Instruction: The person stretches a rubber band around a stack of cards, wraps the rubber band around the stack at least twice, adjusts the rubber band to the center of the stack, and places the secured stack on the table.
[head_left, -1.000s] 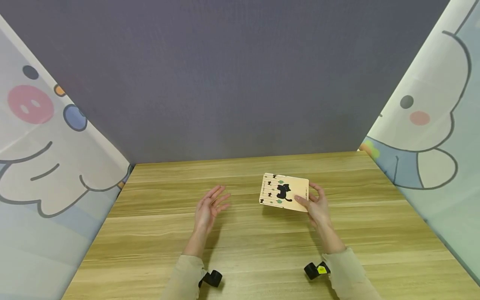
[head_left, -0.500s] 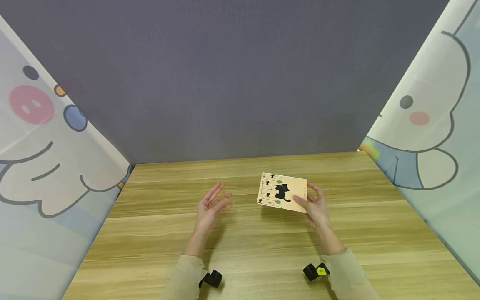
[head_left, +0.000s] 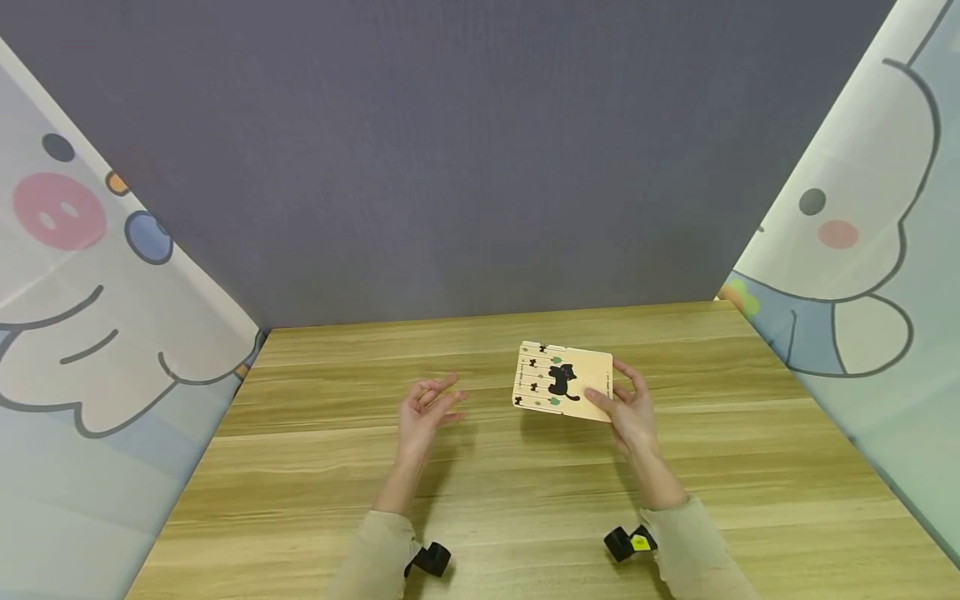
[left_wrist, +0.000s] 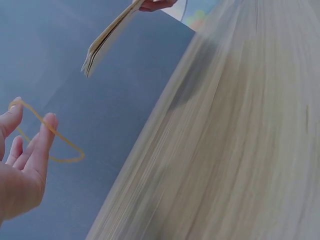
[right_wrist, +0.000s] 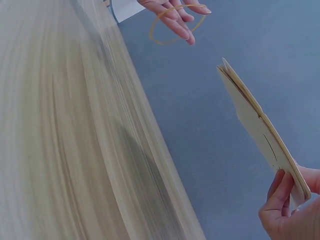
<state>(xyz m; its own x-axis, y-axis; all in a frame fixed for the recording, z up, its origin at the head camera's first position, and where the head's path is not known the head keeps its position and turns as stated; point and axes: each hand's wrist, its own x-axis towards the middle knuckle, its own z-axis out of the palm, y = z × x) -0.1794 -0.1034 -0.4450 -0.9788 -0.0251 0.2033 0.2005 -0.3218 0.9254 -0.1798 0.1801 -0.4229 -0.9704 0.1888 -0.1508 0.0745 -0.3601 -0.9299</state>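
In my right hand I grip a thin stack of cream cards by its right end, thumb on the face and fingers behind. The top card bears a black cat and green leaves. In the right wrist view the stack is edge-on, its layers slightly parted at the far end. My left hand is apart from the cards, to their left, palm turned up and fingers loosely extended. A thin yellow rubber band loops loosely about its thumb and fingers. The band is too fine to make out in the head view.
Both hands are above a wood-grain table. A dark grey panel rises at its back edge. Cartoon-printed curtains flank both sides. Each wrist carries a small black camera beside the sleeve.
My left hand has shifted slightly right, its fingers bending a little more. The right hand and the stack of cards have drifted slightly left, the grip unchanged.
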